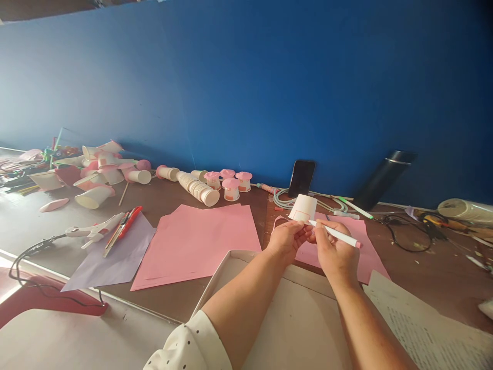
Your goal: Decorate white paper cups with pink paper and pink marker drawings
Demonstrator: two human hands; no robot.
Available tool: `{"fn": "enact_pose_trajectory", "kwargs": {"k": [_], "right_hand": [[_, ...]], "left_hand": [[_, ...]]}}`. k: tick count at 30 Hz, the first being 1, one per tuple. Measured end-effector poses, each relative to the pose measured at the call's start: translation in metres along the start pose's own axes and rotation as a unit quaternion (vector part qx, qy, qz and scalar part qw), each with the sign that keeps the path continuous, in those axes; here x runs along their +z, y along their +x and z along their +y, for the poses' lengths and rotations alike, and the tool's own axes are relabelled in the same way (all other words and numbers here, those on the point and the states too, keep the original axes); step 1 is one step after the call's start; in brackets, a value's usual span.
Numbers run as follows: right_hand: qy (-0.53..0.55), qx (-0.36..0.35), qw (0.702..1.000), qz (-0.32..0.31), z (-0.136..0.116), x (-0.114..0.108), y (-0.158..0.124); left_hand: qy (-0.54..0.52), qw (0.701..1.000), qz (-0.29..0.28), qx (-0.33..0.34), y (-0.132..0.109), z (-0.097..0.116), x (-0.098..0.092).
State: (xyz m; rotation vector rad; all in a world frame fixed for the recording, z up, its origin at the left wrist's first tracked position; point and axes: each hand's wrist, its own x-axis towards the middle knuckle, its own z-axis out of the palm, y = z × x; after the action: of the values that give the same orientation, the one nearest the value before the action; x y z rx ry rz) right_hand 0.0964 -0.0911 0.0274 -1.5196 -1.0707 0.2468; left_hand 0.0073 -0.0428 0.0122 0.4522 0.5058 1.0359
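Observation:
A white paper cup is upside down in my left hand, whose fingers pinch it near the rim. Faint pinkish-orange lines form a box on its side. My right hand grips a white marker with a pink end, its tip at the cup's lower edge. Both hands are above a pink paper sheet and the edge of a shallow white box. Several small cup houses with pink scalloped roofs and drawn windows stand farther back on the left.
A nested stack of paper cups lies behind pink sheets. At left are a red cutter, a glue gun and a pile of cups. A phone and black bottle lean on the blue wall; cables lie nearby.

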Motion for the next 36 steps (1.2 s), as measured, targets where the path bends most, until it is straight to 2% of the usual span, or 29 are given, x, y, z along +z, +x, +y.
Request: {"fn": "enact_pose_trajectory", "kwargs": {"k": [36], "right_hand": [[-0.012, -0.028, 0.999, 0.025, 0.0001, -0.0017, 0.0037]], "left_hand": [[0.014, 1.000, -0.005, -0.014, -0.0036, 0.0007, 0.0018]]}}
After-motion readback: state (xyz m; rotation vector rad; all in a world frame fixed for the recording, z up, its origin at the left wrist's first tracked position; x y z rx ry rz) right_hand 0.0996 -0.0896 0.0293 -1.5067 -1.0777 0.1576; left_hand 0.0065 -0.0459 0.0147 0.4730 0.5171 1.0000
